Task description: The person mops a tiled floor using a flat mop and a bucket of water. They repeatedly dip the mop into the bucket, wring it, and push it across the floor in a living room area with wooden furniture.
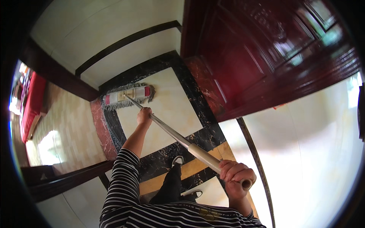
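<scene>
A flat dust mop lies across the black marble border and white tile, its grey fringed head (139, 91) near the left doorway. From the head's centre a metal pole (171, 132) slants back towards my body. My left hand (145, 116) is wrapped around the pole a short way above the head. Around the beige grip (204, 157) at the pole's upper end, my right hand (236, 177) is closed. The hollow end of the grip sticks out past my right fingers.
A dark red panelled door (242, 62) stands on the right. To the left, a reddish stone threshold (103, 128) leads to a wood-look floor (71, 122) and a bed with a red cover (34, 99). White walls (114, 17) with dark skirting trim (128, 40) enclose the corner. My shoes (178, 161) are on the floor below.
</scene>
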{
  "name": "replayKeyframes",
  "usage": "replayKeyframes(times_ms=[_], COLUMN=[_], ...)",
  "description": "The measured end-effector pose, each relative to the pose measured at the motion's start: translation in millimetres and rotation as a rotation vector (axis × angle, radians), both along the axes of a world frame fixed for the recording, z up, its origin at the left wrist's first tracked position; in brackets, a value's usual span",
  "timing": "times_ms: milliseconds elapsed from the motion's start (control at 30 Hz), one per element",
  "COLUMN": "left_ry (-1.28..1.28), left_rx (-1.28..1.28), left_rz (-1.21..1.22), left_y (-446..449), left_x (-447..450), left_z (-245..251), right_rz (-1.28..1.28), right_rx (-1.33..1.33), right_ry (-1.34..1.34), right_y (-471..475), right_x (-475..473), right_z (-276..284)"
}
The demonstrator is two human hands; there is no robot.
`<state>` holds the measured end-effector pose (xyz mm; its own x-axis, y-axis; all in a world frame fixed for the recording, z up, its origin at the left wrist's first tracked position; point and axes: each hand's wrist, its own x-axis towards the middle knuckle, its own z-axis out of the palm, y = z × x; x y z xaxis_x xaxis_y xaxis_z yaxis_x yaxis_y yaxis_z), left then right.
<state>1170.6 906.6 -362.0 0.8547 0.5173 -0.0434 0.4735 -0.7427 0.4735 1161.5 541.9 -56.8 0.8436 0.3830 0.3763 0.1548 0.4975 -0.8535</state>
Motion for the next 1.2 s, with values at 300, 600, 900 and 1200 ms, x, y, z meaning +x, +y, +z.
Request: replayKeyframes(times_ms=[300,600,900,1200], left_ry=[-0.319,-0.029,-0.154,-0.006], left_rx=[-0.098,-0.074,-0.043,0.028], left_rz=[-0.057,-0.217,-0.575,-0.879], left_y=[-77,-170,-260,-379], left_x=[79,151,83,-56], left_z=[10,-9,3,60], right_rz=[-0.131,-0.603,-0.826,-1.12], right_rx=[-0.107,-0.175,-0.149,0.073], right_ry=[-0.153,0.046,0.083,0.178], right_y=[-35,-83,-156,-254], right_x=[4,-27,-113,-253], right_z=[38,30,50,87])
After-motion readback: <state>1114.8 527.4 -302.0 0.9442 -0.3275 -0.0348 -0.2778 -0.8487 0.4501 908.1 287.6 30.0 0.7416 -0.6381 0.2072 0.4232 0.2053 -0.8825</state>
